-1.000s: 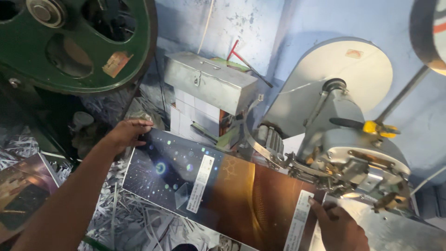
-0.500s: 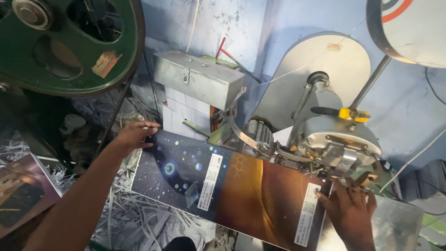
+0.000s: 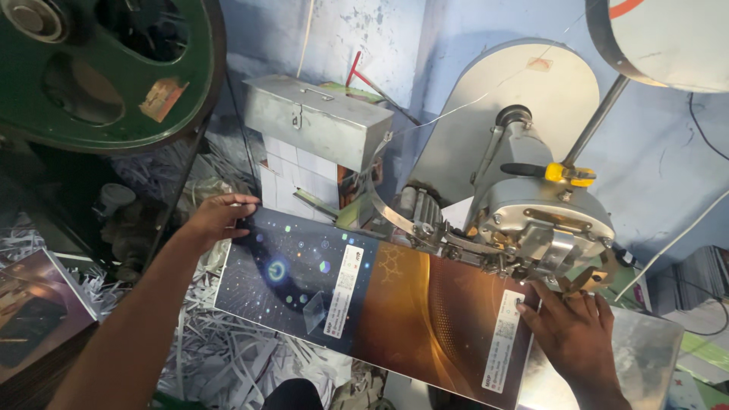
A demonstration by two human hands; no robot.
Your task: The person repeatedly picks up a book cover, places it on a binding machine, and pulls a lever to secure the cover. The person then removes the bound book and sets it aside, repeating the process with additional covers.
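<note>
Left hand (image 3: 216,216) grips the far left corner of the long printed card sheet (image 3: 380,304), fingers curled over its edge. Right hand (image 3: 569,326) lies flat, fingers spread, pressing the sheet's right end under the stitching machine head (image 3: 543,216). Versus half a second back, the sheet sits a touch further right and the right hand has slid closer to the head. The sheet runs centre-left to lower right; its lower right end is cut off. Paper shreds (image 3: 220,357) crowd below, leaving little free room. Green flywheel (image 3: 99,68) upper left, grey metal box (image 3: 319,121) behind.
</note>
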